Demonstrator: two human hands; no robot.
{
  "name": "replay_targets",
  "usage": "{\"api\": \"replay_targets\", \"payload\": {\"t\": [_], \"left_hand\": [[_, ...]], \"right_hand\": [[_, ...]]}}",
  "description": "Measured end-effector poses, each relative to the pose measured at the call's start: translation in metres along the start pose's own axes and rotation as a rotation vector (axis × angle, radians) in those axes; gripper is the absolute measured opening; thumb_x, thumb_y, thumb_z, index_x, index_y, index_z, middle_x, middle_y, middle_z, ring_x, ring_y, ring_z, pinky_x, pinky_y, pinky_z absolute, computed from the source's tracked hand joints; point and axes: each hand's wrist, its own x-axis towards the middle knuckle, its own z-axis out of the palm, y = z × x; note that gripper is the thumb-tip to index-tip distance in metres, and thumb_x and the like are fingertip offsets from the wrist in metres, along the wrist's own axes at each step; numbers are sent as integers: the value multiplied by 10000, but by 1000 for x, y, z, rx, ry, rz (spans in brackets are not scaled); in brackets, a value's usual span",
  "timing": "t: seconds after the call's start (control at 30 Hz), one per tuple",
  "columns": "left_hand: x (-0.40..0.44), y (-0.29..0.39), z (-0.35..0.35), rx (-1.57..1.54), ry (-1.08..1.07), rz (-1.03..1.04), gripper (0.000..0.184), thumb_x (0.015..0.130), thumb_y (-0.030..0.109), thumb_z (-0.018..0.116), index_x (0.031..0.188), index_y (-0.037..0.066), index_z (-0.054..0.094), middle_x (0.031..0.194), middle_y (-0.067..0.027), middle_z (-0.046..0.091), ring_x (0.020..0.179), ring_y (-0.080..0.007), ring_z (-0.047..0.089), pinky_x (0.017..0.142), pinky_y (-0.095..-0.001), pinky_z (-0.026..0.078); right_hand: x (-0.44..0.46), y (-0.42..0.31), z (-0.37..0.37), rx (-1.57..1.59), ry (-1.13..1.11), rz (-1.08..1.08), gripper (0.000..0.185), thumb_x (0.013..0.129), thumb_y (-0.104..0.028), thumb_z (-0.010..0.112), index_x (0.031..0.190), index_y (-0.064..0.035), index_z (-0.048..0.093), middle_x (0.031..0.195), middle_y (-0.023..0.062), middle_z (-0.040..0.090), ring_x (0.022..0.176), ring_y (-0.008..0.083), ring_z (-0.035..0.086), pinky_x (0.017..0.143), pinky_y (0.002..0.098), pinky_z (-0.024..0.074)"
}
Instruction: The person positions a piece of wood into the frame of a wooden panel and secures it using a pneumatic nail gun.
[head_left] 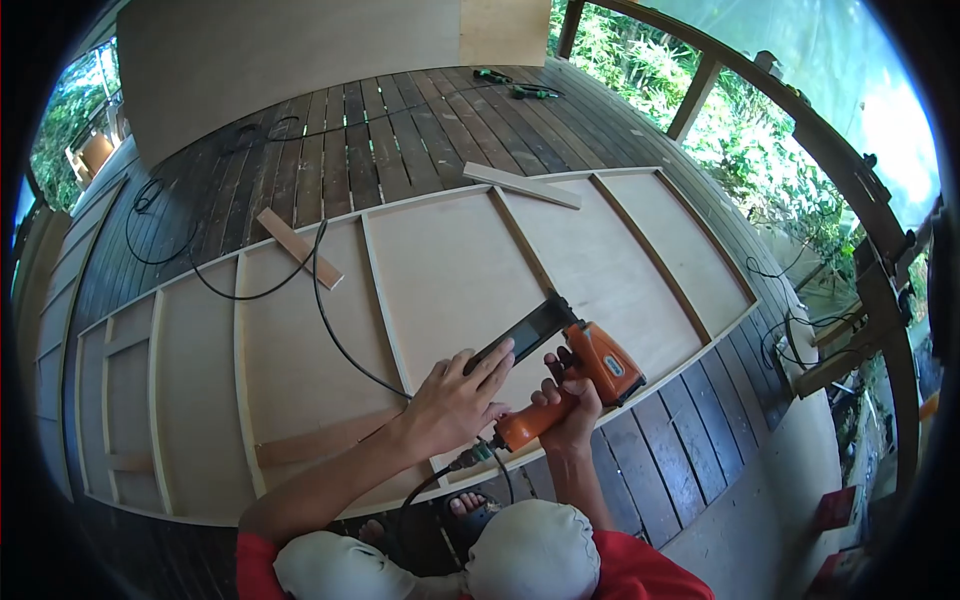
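Observation:
My right hand [574,412] is wrapped round the handle of an orange air nail gun [606,364], whose body points up and to the right. My left hand [450,402] is closed over the lower end of the nail gun's long black magazine [530,333], fingers stretched across it. A black air hose [412,497] runs from a fitting at the handle's base. Beneath both hands lies a large, pale wooden panel [440,270] framed with thin strips and crosspieces. The nail gun's nose is above the panel; I cannot see it touching the wood.
A loose pale board [522,186] lies across the panel's far edge, and a brown board [300,247] overlaps it at left. Hose [240,297] loops over panel and dark deck [330,140]. Green tools [533,92] lie near a large upright sheet [300,50]. A railing [700,95] borders the right.

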Motion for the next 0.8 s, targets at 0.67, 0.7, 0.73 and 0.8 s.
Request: {"api": "replay_targets", "payload": {"t": [0.67,0.7,0.73,0.8], "left_hand": [[-53,-12,-84,14,-634,121,883,686,347,765,1401,54,337,1492,-151,255,1313,-312,348,1061,-427,318],[-50,-10,-84,132,-596,192,762,729,285,725,1371,57,384,1459,-150,315,1306,-295,362,1057,-442,321],[-49,-8,-84,249,-554,265,645,771,224,685,1342,59,432,1427,-148,374,1300,-278,376,1054,-457,324],[-45,-14,-67,249,-434,333,552,793,198,644,1304,72,475,1388,-133,425,1284,-259,400,1044,-457,338]], "right_hand": [[20,-12,-56,260,50,123,369,694,-55,490,1057,-15,539,998,86,596,534,69,445,583,229,453],[19,-10,-56,266,71,134,354,703,-48,483,1051,-10,539,1003,87,596,539,70,448,590,230,456],[19,-7,-57,269,72,140,354,703,-48,483,1051,-10,539,1003,87,596,539,70,448,590,230,456],[22,-1,-59,268,74,189,362,705,-45,486,1062,-5,531,1009,99,596,545,72,451,597,231,458]]}}
